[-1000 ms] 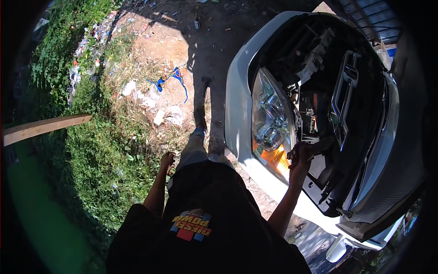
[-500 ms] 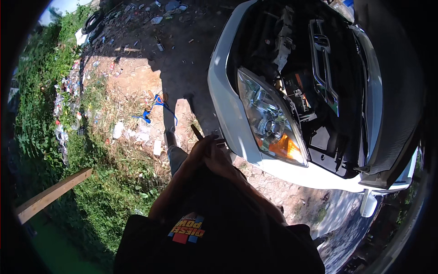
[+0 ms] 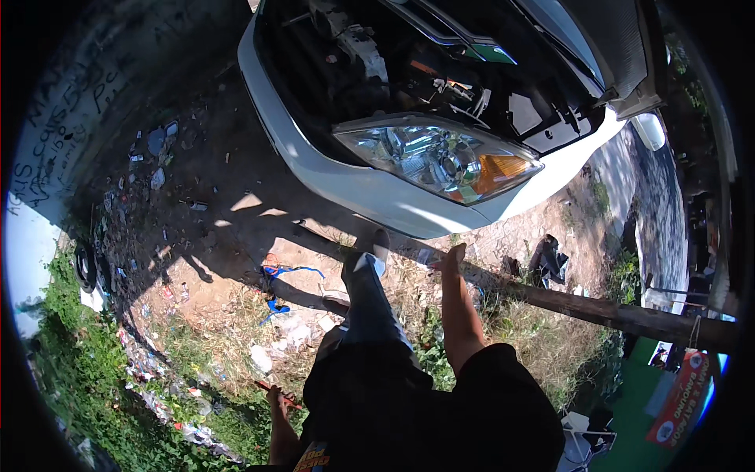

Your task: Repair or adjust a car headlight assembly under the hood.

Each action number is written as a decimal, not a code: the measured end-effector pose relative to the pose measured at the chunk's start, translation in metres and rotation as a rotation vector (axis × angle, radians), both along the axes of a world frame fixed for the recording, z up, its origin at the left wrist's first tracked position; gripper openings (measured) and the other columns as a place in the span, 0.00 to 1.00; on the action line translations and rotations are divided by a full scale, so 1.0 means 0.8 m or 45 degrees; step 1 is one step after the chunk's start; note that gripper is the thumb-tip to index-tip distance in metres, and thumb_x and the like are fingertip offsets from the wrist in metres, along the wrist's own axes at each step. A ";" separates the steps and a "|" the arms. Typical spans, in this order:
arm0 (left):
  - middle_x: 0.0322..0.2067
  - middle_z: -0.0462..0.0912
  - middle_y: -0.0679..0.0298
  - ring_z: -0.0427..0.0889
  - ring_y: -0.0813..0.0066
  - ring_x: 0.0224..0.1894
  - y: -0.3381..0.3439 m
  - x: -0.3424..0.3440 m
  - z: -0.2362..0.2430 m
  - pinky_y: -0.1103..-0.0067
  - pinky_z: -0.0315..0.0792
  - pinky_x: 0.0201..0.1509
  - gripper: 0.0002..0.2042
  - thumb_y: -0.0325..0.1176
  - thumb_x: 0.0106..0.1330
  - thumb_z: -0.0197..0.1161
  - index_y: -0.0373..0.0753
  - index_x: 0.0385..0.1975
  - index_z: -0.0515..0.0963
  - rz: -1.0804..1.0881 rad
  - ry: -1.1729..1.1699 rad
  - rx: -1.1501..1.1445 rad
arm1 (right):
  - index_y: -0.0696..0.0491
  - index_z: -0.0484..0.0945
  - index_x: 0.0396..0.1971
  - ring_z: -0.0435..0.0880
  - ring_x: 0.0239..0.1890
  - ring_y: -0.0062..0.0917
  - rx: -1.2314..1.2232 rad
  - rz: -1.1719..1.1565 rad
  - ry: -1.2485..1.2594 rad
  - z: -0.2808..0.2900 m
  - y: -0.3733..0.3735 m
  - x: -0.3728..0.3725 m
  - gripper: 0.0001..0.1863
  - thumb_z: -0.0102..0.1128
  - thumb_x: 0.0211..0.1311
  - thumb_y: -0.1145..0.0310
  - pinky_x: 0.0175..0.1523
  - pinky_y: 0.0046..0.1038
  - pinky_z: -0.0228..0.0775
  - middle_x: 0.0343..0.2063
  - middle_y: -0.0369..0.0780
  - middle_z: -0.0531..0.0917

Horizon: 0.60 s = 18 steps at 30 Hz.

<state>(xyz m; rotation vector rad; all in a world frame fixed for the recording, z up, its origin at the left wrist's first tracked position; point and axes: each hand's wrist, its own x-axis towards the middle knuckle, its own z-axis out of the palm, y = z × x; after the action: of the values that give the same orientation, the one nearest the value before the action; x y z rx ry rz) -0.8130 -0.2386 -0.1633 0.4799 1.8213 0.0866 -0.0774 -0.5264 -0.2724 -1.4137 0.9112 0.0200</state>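
My left hand point(image 3: 278, 403) is low and to the left, beside my dark shirt. Its fingers are closed around a thin reddish tool point(image 3: 265, 385); which kind of tool it is cannot be made out. My right hand point(image 3: 454, 258) reaches forward at the end of a bare forearm, just short of the white car's front bumper point(image 3: 377, 216) in the picture. Its fingers are too small and foreshortened to read. Beyond it is the car's clear headlight point(image 3: 440, 157) with an amber corner, and the engine bay point(image 3: 409, 67) lies exposed under the raised hood point(image 3: 605, 39).
A wooden pole point(image 3: 598, 307) crosses at right, near a black bag point(image 3: 548, 259). Blue straps point(image 3: 275, 307) and litter lie on the dirt at left. Old tyres point(image 3: 85, 266) sit by green plants. A red banner point(image 3: 680, 397) hangs at lower right.
My hands were together in front of my chest and are now apart, the left lower left, the right forward. The view has turned, so the car appears higher and further left.
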 end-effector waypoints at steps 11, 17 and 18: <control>0.19 0.71 0.70 0.75 0.74 0.23 -0.023 -0.157 0.027 0.75 0.67 0.24 0.16 0.51 0.71 0.54 0.43 0.33 0.75 -0.197 -0.325 -0.109 | 0.62 0.77 0.44 0.80 0.42 0.42 -1.776 -0.363 0.150 -0.065 0.094 0.116 0.21 0.47 0.66 0.58 0.42 0.48 0.71 0.46 0.52 0.78; 0.24 0.80 0.61 0.81 0.69 0.27 0.047 -0.005 0.052 0.71 0.74 0.30 0.10 0.39 0.69 0.55 0.38 0.36 0.75 -1.906 0.242 0.158 | 0.58 0.78 0.37 0.82 0.40 0.39 -0.993 -0.854 0.727 -0.064 0.113 0.119 0.15 0.46 0.64 0.63 0.42 0.43 0.74 0.38 0.48 0.82; 0.26 0.82 0.58 0.83 0.67 0.28 0.066 -0.010 0.058 0.69 0.76 0.33 0.12 0.40 0.69 0.55 0.37 0.39 0.75 -1.744 0.197 0.024 | 0.56 0.79 0.37 0.82 0.40 0.41 -0.762 -0.986 0.735 -0.050 0.150 0.096 0.16 0.44 0.65 0.62 0.44 0.44 0.75 0.37 0.49 0.81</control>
<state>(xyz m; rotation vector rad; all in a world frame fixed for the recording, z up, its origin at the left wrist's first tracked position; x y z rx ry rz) -0.8207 -0.1856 -0.1169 1.6562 1.2907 -0.8792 -0.0003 -0.4063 -0.3121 -1.5211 2.0262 -0.4842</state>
